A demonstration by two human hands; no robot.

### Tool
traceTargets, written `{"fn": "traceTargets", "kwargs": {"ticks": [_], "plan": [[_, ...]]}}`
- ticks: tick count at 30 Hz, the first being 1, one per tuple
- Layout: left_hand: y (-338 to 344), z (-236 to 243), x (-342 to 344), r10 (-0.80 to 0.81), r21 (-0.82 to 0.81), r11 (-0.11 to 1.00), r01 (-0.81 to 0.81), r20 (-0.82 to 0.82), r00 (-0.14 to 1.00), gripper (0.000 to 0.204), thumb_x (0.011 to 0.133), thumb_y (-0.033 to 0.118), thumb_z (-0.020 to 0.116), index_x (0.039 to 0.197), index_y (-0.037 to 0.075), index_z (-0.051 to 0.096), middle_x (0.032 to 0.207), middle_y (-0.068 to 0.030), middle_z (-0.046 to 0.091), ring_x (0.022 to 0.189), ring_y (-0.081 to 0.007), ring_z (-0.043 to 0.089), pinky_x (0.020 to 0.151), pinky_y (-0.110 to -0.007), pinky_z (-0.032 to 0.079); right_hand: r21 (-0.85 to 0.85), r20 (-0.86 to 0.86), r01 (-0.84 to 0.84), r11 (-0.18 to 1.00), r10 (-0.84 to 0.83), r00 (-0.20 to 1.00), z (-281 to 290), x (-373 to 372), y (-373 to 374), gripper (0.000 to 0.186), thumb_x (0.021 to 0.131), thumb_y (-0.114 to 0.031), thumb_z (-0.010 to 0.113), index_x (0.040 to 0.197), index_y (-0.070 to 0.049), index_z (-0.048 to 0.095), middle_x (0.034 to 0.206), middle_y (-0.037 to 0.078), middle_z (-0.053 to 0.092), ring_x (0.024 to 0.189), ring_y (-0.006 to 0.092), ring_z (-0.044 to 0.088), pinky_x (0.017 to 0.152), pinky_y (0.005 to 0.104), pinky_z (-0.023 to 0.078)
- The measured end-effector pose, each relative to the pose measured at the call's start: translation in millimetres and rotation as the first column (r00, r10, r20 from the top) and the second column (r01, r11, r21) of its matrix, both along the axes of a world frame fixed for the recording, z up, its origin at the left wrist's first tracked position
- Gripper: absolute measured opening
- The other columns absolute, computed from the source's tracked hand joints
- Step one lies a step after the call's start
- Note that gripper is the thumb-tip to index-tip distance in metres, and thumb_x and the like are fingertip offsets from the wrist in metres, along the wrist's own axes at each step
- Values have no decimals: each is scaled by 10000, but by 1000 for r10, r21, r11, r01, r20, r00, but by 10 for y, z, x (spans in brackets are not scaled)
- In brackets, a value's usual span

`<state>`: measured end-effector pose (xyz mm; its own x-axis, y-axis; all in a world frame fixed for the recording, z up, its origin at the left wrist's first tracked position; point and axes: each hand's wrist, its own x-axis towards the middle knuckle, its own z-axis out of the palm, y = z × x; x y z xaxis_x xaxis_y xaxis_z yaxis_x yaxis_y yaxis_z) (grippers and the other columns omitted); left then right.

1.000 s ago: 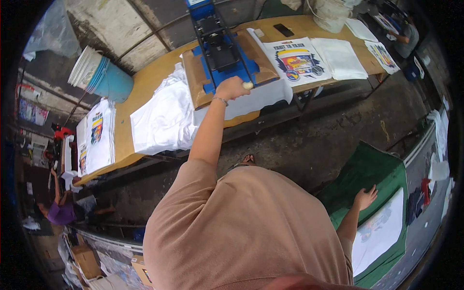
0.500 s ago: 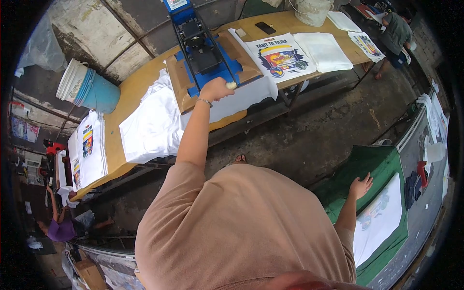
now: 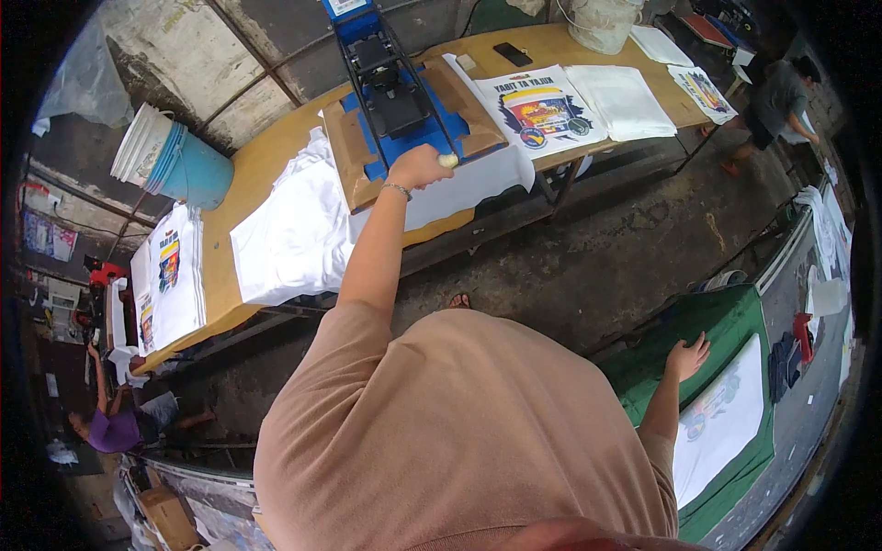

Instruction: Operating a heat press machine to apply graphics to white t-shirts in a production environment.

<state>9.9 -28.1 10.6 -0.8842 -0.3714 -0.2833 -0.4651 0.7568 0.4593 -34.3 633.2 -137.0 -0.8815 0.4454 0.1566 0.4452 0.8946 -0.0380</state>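
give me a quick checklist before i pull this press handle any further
1. Left hand gripping the handle knob: ok.
2. Right hand away from the blue heat press, resting on the green table: ok.
3. White cloth lying flat at the press front: ok, though one edge hangs off.
4. Anything trapped under the plate: cannot tell.
5. White shirts beside the press, not under it: ok.

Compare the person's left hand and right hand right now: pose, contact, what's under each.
The left hand is stretched far forward and closed on the pale handle of the blue heat press; the right hand is out to the side, open, fingers spread. The left hand grips; the right hand lies flat on the green table beside a white printed sheet. Both are bare.
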Motion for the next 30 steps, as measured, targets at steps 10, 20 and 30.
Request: {"fn": "traceTargets", "kwargs": {"ticks": [10, 20, 30], "plan": [[-11, -24, -5, 4, -10, 1000, -4, 13, 1000, 353, 688, 360, 686, 661, 13, 623, 519, -77, 559, 416, -174, 548, 418, -301, 435, -14, -10, 6, 1000, -6, 1000, 24, 9, -27, 527, 879, -206, 480, 1385, -227, 334, 1460, 76, 279, 1349, 288, 241, 1071, 435, 299], [23, 18, 19, -2, -52, 999, 2, 2, 1000, 319, 681, 349, 657, 658, 32, 640, 534, -83, 586, 452, -185, 580, 467, -303, 466, -16, -2, 2, 1000, -2, 1000, 4, 4, -10, 525, 881, -216, 488, 1382, -233, 333, 1463, 77, 270, 1352, 282, 234, 1074, 456, 288], [273, -283, 111, 31, -529, 823, -205, -319, 947, 320, 702, 356, 647, 817, 60, 687, 790, -176, 664, 679, -293, 655, 629, -389, 536, 23, -4, -5, 1000, 5, 1000, -31, 1, 12, 513, 884, -229, 477, 1380, -232, 347, 1458, 78, 281, 1340, 288, 258, 1056, 444, 315]]}}
